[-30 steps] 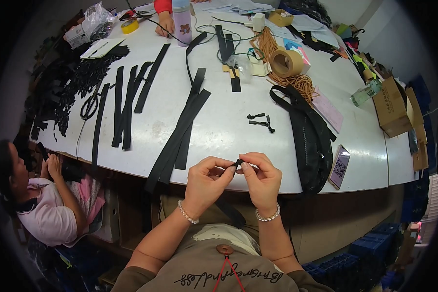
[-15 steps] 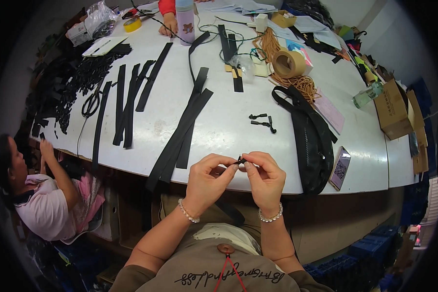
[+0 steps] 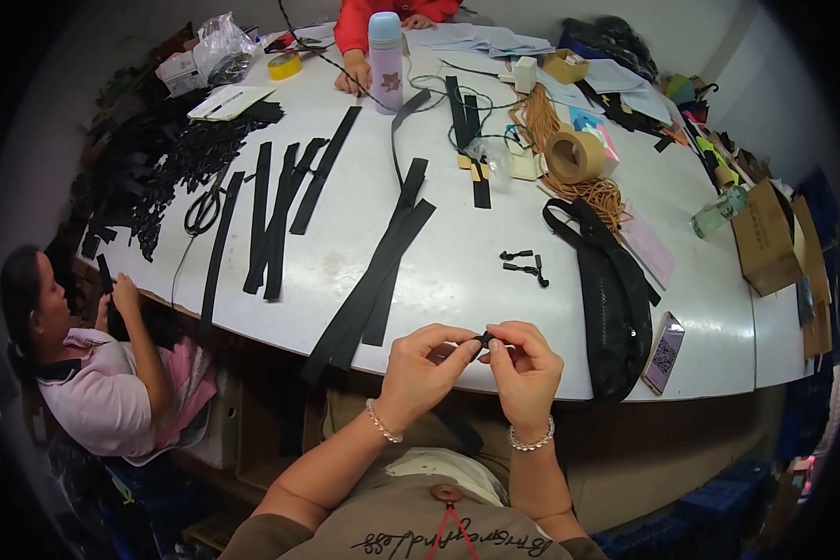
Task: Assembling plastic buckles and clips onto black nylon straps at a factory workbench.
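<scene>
Over the table's near edge, my left hand [image 3: 431,366] and my right hand [image 3: 523,370] meet, thumbs and forefingers pinched on one small black piece [image 3: 483,342]. Its exact shape is mostly hidden by my fingertips. Beyond them on the white table [image 3: 476,280] lie a few small black zipper pulls [image 3: 526,266]. To the left of my hands are crossed black flat straps [image 3: 383,271], reaching over the edge. A black bag [image 3: 611,308] with a zipper and strap lies to the right.
A phone [image 3: 663,353] rests beside the bag. Farther back are a tape roll [image 3: 574,156], brown cord [image 3: 595,198], a lilac bottle [image 3: 385,70] and black scissors [image 3: 203,213]. A co-worker [image 3: 93,364] sits left, holding a black strip; another person's red sleeve [image 3: 351,28] shows behind the bottle.
The view has shifted, so the table scene sits lower and farther right. My hands keep their pinch on the small piece. The co-worker at left now has a black strip raised.
</scene>
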### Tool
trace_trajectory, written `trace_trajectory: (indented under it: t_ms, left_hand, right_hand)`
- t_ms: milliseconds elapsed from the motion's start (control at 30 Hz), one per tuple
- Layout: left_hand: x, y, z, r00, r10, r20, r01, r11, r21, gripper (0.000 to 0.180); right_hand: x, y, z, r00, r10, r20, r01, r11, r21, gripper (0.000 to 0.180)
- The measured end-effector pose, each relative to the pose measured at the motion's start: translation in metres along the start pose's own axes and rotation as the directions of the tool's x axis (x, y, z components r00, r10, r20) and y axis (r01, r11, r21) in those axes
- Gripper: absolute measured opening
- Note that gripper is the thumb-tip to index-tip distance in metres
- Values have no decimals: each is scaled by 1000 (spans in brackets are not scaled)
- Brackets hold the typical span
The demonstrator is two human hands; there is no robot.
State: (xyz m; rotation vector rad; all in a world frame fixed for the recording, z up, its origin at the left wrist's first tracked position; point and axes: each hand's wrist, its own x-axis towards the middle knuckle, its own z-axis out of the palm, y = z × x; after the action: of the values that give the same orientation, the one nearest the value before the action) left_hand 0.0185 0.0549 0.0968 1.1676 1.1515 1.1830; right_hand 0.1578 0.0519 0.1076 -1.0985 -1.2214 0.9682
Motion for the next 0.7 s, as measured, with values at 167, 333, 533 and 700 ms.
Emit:
trace_trajectory:
  t_ms: [167,333,533,700]
  left_hand:
    - [2,3,0,1000,23,-5,-23,999,43,9]
    - [1,4,0,1000,-14,-1,14,1000,19,10]
    - [2,7,2,1000,29,-9,-29,997,72,12]
    - [3,5,1,999,49,-7,-49,997,66,12]
  right_hand:
    - [-1,3,2,999,26,-27,-25,998,57,17]
    - [-2,8,1,995,95,-31,-90,987,135,15]
    - [-2,8,2,998,46,-43,-41,993,112,14]
    - [0,5,6,997,29,-70,-21,993,118,14]
